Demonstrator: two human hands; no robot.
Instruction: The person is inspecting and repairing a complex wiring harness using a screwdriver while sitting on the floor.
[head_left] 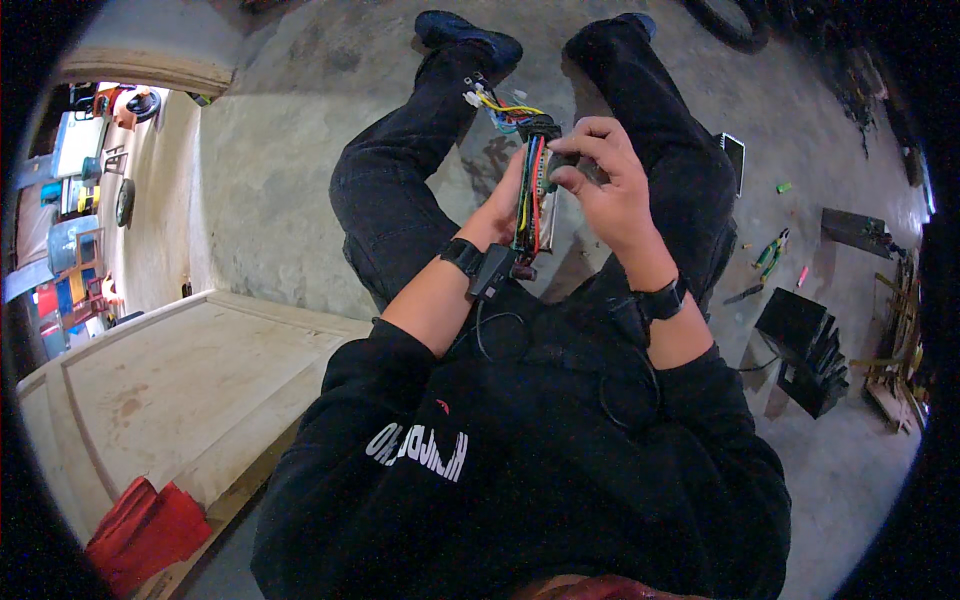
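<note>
Person: seated on a low wooden platform (pixel 180 380), in dark clothes, legs stretched out over the concrete floor (pixel 290 150), both forearms raised in front of the chest.

Wire bundle: a wire harness (pixel 531 185) of red, yellow, green and blue leads, held up between the knees and above the lap; it runs roughly upright, with loose coloured ends and small white plugs fanning out at the top.

Left hand: the left hand (pixel 497 212) sits behind and to the left of the bundle, fingers wrapped round its lower half and mostly hidden by it; closed on the harness.

Right hand: the right hand (pixel 603 185) is curled in from the right, thumb and fingertips pinching a dark connector (pixel 541 128) at the top of the bundle; closed on it, not spread.

Wrists: a black strap on each wrist, the left one carrying a small black box (pixel 493 268) with a thin cable looping down over the sweater.

Floor to the right: green-handled pliers (pixel 770 250) lie near the right thigh; further out stands a black finned box (pixel 805 350), well apart from the hands.

Lower left: a red cloth bag (pixel 145 530) rests at the edge of the platform.
</note>
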